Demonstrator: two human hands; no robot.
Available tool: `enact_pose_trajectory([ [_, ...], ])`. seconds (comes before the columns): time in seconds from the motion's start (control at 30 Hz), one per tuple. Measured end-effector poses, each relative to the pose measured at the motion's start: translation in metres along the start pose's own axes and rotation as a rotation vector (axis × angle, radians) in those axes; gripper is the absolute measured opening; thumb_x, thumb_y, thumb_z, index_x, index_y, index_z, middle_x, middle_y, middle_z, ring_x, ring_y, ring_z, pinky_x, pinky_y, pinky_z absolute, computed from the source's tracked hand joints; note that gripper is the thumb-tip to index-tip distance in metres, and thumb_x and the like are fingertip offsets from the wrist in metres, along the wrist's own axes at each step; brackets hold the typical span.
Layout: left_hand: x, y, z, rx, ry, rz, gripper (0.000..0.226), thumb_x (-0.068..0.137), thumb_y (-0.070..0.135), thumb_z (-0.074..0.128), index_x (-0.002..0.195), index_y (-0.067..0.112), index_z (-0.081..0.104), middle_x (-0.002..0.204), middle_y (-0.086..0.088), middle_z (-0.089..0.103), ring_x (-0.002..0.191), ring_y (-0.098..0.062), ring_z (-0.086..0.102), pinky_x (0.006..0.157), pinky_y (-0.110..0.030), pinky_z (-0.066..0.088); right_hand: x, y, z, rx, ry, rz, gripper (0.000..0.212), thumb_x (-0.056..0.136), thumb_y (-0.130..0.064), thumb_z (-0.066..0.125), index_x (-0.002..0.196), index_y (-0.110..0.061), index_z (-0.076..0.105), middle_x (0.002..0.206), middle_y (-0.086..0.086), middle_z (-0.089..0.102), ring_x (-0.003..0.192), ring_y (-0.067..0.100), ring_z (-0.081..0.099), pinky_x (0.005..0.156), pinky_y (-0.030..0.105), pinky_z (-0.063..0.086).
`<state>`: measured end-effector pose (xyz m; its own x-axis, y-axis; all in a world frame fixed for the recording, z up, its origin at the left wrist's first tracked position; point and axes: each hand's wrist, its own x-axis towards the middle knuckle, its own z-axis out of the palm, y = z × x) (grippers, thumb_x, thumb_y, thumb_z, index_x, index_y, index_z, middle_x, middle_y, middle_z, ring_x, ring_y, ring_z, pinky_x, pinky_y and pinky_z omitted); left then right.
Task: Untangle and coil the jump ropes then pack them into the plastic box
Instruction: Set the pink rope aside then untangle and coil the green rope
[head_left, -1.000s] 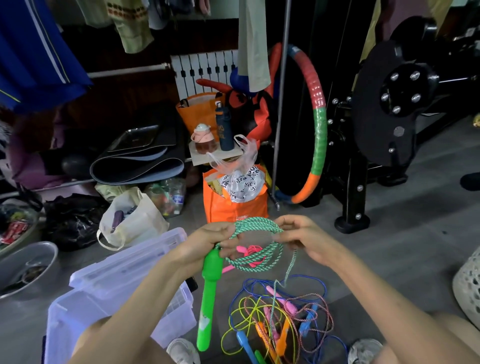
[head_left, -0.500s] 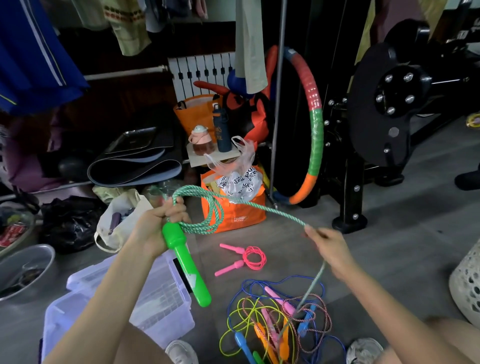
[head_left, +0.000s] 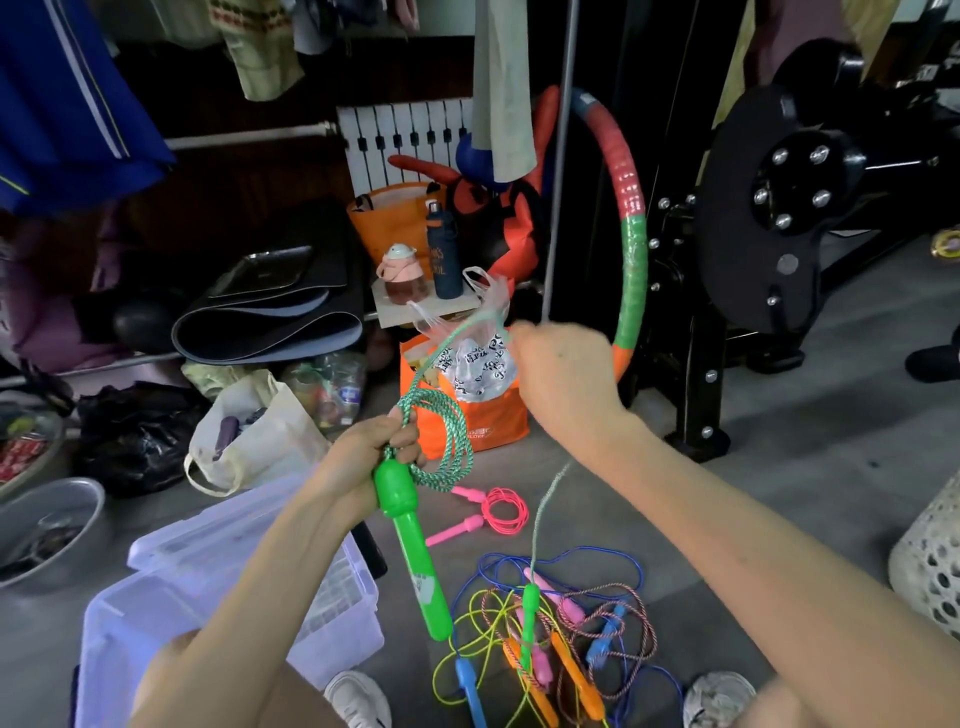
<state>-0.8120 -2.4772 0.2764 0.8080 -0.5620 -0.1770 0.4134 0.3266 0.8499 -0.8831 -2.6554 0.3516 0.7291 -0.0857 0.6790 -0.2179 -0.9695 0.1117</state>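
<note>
My left hand (head_left: 371, 449) grips the top of a green jump rope handle (head_left: 413, 551) together with a few coils of green-white braided rope (head_left: 451, 441). Raised above and to the right of it, my right hand (head_left: 563, 371) pinches the same rope, which arcs from the coils to my fingers. The rope's free end hangs down to a second green handle (head_left: 529, 618) in a tangled pile of ropes (head_left: 550, 629) on the floor. A coiled pink jump rope (head_left: 491, 512) lies on the floor. The clear plastic box (head_left: 218, 608) stands at lower left, lid open.
An orange bag (head_left: 483, 423) with a white plastic bag stands behind my hands. A canvas tote (head_left: 249, 431), a metal bowl (head_left: 52, 525) and black bags lie at left. A hoop (head_left: 631, 239) and black gym machine (head_left: 769, 218) stand at right, a white basket (head_left: 930, 561) at far right.
My right hand has swung up and leftwards with the rope, bringing another loop towards the coils. My left hand stays on the handle and coils, slightly lower and nearer the middle.
</note>
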Motion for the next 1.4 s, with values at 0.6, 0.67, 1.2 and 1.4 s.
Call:
enact_pose_trajectory([
  [0.6,-0.014,0.016,-0.012,0.209,0.024,0.106,0.023,0.100,0.008,0.034,0.090,0.002,0.053,0.051,0.006,0.042,0.042,-0.008,0.038,0.050,-0.021,0.045,-0.056,-0.004,0.010,0.066,-0.455,-0.394,0.036,0.024,-0.017,0.083,0.040,-0.019,0.051,0.043,-0.002,0.047,0.036,0.017,0.045,0.051,0.016,-0.004],
  [0.67,-0.013,0.018,-0.013,0.229,0.019,0.122,0.024,0.100,0.009,0.033,0.092,0.002,0.054,0.053,0.004,0.043,0.044,-0.009,0.039,0.052,-0.021,0.045,-0.059,-0.007,0.008,0.087,-0.493,-0.413,0.038,0.022,-0.021,0.084,0.041,-0.019,0.051,0.044,-0.003,0.047,0.037,0.017,0.044,0.050,0.016,-0.003],
  [1.2,-0.016,0.000,0.013,0.535,0.067,0.209,0.026,0.099,0.009,0.040,0.079,0.005,0.056,0.057,0.003,0.062,0.051,-0.007,0.056,0.052,-0.018,0.045,-0.023,-0.030,-0.015,0.710,-0.623,-0.323,0.020,0.091,-0.030,0.053,0.094,-0.021,0.071,0.092,-0.005,0.066,0.087,0.010,0.056,0.079,0.031,0.044],
  [1.4,-0.013,-0.001,0.021,0.297,-0.096,0.081,0.023,0.095,-0.002,0.035,0.076,0.001,0.048,0.053,-0.004,0.053,0.044,-0.020,0.058,0.047,-0.025,0.048,0.008,-0.022,-0.007,0.935,-0.663,-0.183,0.018,0.091,-0.021,0.058,0.092,-0.010,0.073,0.074,-0.016,0.064,0.068,-0.006,0.056,0.067,0.012,0.040],
])
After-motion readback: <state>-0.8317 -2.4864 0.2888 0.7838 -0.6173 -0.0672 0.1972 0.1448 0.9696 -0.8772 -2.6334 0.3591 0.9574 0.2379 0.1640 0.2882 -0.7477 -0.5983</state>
